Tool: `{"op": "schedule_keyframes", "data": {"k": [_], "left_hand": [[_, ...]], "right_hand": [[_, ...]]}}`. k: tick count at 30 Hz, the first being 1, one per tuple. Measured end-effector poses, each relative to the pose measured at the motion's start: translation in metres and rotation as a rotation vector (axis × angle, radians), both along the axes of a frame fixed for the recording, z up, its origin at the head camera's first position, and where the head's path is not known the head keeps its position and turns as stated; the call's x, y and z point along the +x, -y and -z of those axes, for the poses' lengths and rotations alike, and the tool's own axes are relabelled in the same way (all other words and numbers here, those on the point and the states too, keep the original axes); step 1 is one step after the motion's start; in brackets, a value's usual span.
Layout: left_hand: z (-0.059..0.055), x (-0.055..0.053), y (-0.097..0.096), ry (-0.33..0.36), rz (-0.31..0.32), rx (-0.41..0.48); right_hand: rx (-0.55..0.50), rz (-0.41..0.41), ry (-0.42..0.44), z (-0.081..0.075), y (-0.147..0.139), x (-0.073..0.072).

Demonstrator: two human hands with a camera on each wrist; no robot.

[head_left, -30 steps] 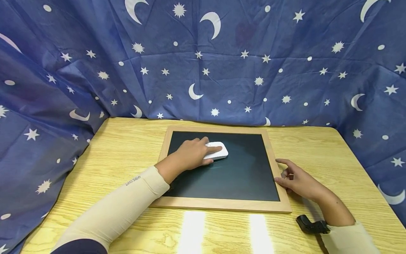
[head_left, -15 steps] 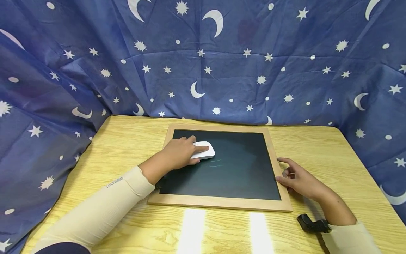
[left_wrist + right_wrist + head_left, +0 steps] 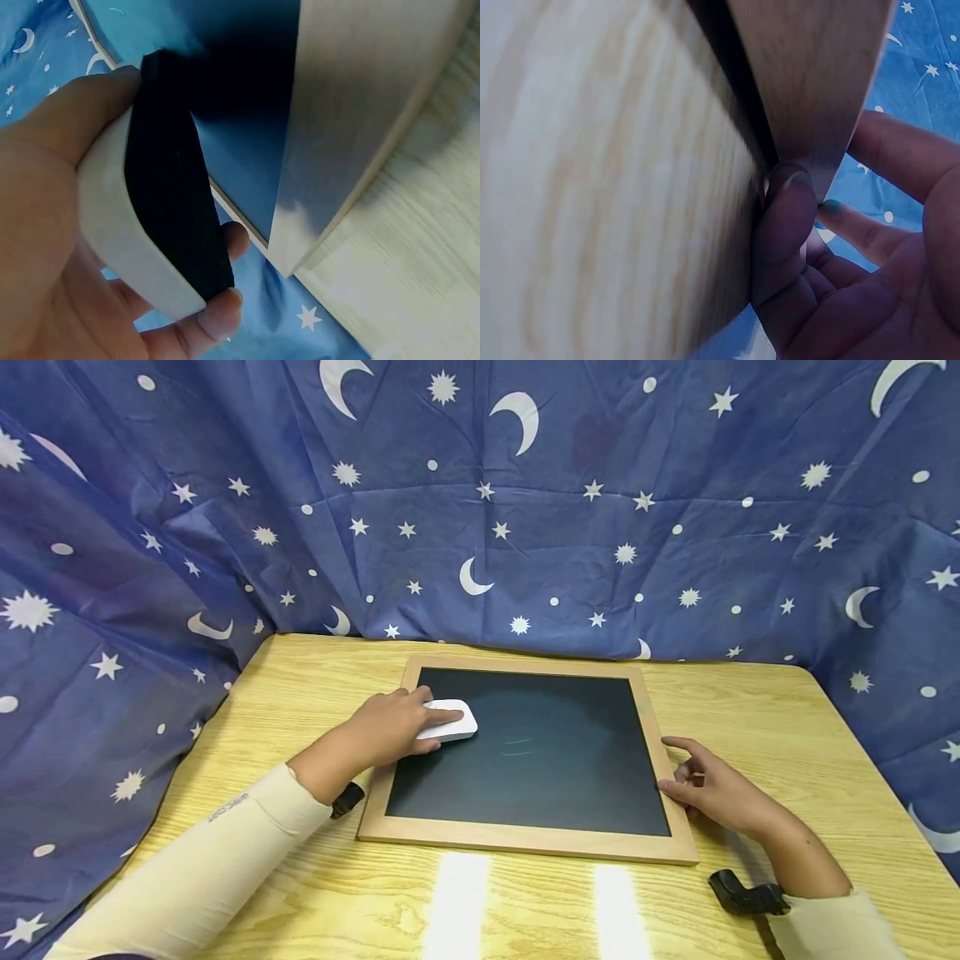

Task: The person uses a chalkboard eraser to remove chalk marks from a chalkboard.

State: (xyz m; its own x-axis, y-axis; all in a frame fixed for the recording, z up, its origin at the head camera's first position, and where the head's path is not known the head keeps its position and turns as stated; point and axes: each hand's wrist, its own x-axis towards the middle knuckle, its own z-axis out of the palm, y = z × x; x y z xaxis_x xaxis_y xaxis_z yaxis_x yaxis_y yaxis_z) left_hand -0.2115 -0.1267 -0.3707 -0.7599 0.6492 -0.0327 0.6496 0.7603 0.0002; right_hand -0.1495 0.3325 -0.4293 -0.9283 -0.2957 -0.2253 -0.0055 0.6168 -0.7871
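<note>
In the head view, my left hand (image 3: 390, 725) grips a white board eraser (image 3: 456, 727) over the upper left part of a wood-framed chalkboard (image 3: 536, 839). The left wrist view shows the eraser's dark underside (image 3: 172, 180), with thumb and fingertips along its white body. Whether the felt touches the board I cannot tell. Two thin pale chalk lines (image 3: 517, 748) show near the board's middle. My right hand (image 3: 716, 789) holds the board's right frame edge, thumb on the wood. In the right wrist view, curled fingers (image 3: 784, 232) sit against the frame's underside edge.
The board lies on a light wooden table (image 3: 420, 893). A blue curtain (image 3: 555, 560) with moons and stars surrounds the back and sides. Black wrist devices (image 3: 742, 893) sit on the forearms, the left one close to the frame's left edge.
My left hand has slid the eraser leftward from the board's upper middle to its left side, uncovering the two chalk lines. My right hand has stayed at the frame.
</note>
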Motion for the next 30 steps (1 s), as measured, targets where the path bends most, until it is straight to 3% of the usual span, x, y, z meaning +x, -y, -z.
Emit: {"op": "schedule_keyframes", "data": {"k": [8, 21, 26, 30], "left_hand": [[0.009, -0.013, -0.022, 0.025, 0.022, 0.008], [0.008, -0.03, -0.092, 0.084, 0.054, -0.026], [0.008, -0.033, -0.102, 0.098, 0.043, -0.038], [0.008, -0.034, -0.1, 0.111, 0.031, -0.047]], "right_hand": [[0.004, 0.003, 0.002, 0.001, 0.0, -0.001], [0.003, 0.009, 0.014, 0.0, 0.0, 0.0], [0.012, 0.011, 0.006, -0.001, 0.001, 0.0], [0.025, 0.011, 0.001, -0.001, -0.001, 0.0]]}}
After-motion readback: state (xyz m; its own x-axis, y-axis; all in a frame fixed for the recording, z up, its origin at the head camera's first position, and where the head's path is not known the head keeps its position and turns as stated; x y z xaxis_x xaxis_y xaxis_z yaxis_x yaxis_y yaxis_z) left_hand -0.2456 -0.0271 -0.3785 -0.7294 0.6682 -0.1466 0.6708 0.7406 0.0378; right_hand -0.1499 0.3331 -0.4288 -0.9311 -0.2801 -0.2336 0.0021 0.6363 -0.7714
